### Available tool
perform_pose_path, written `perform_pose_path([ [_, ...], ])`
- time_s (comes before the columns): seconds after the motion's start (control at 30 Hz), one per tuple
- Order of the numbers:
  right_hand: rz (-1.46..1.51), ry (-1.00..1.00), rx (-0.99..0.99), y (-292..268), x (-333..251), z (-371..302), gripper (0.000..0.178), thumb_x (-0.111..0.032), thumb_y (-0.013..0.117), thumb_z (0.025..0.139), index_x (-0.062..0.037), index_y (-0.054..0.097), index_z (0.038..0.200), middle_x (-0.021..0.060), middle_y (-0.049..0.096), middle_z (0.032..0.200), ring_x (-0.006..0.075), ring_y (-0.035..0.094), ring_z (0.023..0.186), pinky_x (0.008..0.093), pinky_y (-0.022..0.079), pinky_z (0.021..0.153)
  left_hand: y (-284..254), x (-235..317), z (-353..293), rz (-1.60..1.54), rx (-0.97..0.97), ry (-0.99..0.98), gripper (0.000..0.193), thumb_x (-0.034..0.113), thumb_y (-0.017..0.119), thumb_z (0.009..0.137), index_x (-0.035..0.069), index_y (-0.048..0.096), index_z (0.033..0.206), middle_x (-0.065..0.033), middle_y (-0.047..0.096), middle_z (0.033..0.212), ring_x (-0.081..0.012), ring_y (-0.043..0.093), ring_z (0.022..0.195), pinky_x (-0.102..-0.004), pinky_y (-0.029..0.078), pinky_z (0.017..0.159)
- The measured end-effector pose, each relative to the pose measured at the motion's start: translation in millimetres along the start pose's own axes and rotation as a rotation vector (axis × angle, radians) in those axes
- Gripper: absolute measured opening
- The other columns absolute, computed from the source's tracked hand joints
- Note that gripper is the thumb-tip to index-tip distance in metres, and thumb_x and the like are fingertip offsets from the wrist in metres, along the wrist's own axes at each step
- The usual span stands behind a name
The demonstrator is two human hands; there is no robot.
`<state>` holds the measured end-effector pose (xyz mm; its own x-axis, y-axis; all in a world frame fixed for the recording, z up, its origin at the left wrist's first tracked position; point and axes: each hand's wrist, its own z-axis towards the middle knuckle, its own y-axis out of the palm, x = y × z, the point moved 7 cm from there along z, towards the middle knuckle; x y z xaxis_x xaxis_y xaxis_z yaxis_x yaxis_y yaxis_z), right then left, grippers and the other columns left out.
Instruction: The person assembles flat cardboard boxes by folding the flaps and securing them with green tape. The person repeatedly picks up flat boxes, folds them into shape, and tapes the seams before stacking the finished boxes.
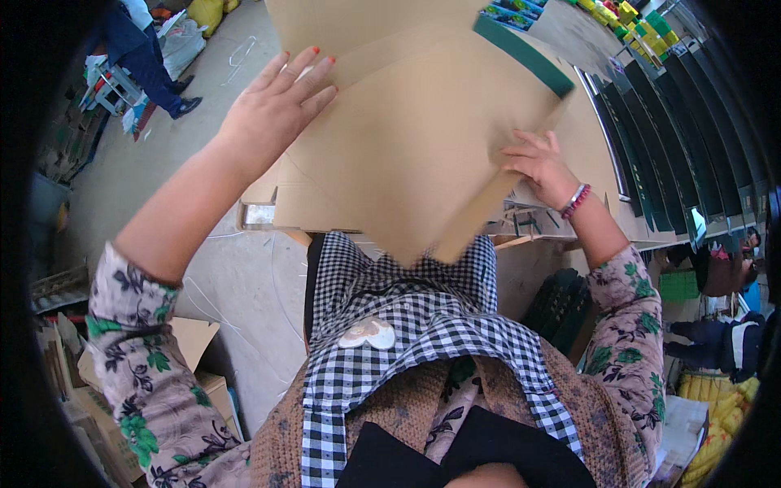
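Hands apart in head view: left hand (275, 107) at eleven o'clock, fingers spread over large brown cardboard sheet (415, 122) at twelve; right hand (540, 166) at two, grip too blurred to judge. Apparently folding; likely calls next for steadying narrow brown flap (476, 215).

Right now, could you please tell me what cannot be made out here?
In the head view:
Cardboard: far end cut off by top edge; near corner motion-blurred.
Right hand: blurred, exact grip unclear.
Standing person: head cut off by top edge.
Yellow-green stack: too small to identify.
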<state>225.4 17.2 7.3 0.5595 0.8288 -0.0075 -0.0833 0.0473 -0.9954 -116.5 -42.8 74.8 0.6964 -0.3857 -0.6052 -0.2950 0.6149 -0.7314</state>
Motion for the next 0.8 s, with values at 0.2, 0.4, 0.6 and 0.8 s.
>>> perform_pose_path([
  [0.2, 0.071, 0.046, -0.097, 1.4, 15.8, -50.6, 0.035, -0.005, 0.071, 0.075, -0.0171, 0.071, 0.109, 0.0061, 0.062, 0.126, 0.0312, 0.044, 0.134, 0.0554, 0.028, 0.109, 77.8, 23.3, 44.2, 0.062, -0.299, 0.212, 0.038, 0.020, 0.063, 0.083, 0.020, 0.066, 0.121, -0.0032, 0.045, 0.147, -0.0242, 0.032, 0.141, -0.0485, 0.023, 0.115],
  [0.4, 0.228, 0.178, -0.040, -6.3, 21.4, -45.7, 0.012, -0.018, 0.069, 0.083, -0.0073, 0.064, 0.086, 0.0113, 0.064, 0.093, 0.0329, 0.059, 0.098, 0.0454, 0.042, 0.092, 62.4, 31.7, 73.5, -0.576, -0.329, -0.021, 0.014, 0.016, 0.061, 0.086, 0.011, 0.064, 0.098, -0.0158, 0.068, 0.087, -0.0361, 0.066, 0.083, -0.0449, 0.052, 0.072],
  [0.6, 0.038, 0.226, 0.165, -5.4, 7.5, -31.1, 0.018, -0.019, 0.064, 0.088, -0.0039, 0.055, 0.083, 0.0156, 0.061, 0.084, 0.0360, 0.056, 0.087, 0.0448, 0.047, 0.078, 50.4, 74.3, 57.7, -0.604, -0.058, -0.469, 0.014, 0.014, 0.055, 0.092, 0.010, 0.057, 0.105, -0.0164, 0.066, 0.097, -0.0381, 0.064, 0.090, -0.0477, 0.051, 0.070],
  [0.8, 0.055, 0.251, 0.109, -1.4, 10.6, -27.8, 0.017, -0.018, 0.062, 0.090, -0.0043, 0.055, 0.083, 0.0152, 0.062, 0.084, 0.0346, 0.057, 0.089, 0.0440, 0.048, 0.079, 17.9, 135.4, 38.3, -0.576, -0.122, -0.114, 0.065, 0.038, 0.073, 0.077, 0.003, 0.053, 0.129, -0.0262, 0.035, 0.146, -0.0429, 0.035, 0.137, -0.0446, 0.037, 0.109],
])
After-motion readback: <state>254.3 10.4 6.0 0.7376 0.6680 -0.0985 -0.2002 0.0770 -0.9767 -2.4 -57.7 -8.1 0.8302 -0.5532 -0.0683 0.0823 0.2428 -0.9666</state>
